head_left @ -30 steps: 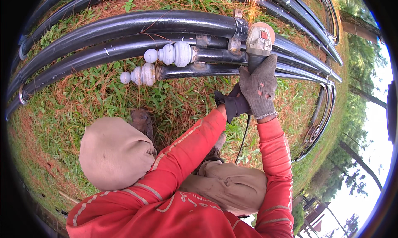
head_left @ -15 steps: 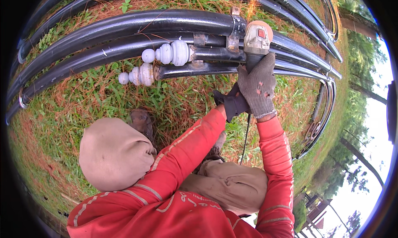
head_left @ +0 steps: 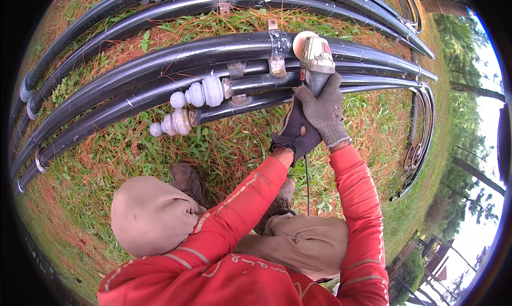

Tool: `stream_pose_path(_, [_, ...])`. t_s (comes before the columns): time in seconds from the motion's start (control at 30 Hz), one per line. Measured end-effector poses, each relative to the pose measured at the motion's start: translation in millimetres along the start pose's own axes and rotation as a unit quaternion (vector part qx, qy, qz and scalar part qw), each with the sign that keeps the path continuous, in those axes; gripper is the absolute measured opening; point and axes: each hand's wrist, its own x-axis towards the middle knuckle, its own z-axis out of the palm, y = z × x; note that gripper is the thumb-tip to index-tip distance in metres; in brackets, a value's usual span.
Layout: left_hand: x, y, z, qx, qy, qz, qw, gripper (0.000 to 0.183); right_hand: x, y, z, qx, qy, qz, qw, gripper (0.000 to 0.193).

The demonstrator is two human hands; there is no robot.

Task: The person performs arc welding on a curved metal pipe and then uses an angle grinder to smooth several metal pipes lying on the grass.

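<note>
Grinder [head_left: 319,58] sat over the thick black pipe [head_left: 224,50]; our right hand [head_left: 322,112] gripped the tool's body, our left hand [head_left: 296,129] its rear. Around that pipe, near the disc [head_left: 302,43], we had a bracket [head_left: 278,45]; nearer us, pale finials [head_left: 213,90]; beyond it, more pipes [head_left: 176,8].

Gloved hands [head_left: 323,113] touch, both arms [head_left: 358,199] extended forward.

Two hands [head_left: 295,130] [head_left: 325,111], one grinder [head_left: 318,58], two boots [head_left: 186,183]
</note>
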Motion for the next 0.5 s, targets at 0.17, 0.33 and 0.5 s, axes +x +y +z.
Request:
stream_pose_path(0.17, [1.1,1.9,2.3,0.008,0.01,0.003,1.0,0.068,0.2,1.2,2.8,0.01,-0.002,0.013,1.0,0.072])
stream_pose_path(0.33, [2.9,2.3,6.6,0.009,0.013,0.005,1.0,0.068,4.2,-3.7,4.6,-0.015,-0.003,-0.007,1.0,0.07])
stream_pose_path(0.5, [2.9,3.3,9.1,0.001,0.004,0.001,1.0,0.068,5.2,-5.3,6.9,-0.002,-0.012,-0.006,1.0,0.07])
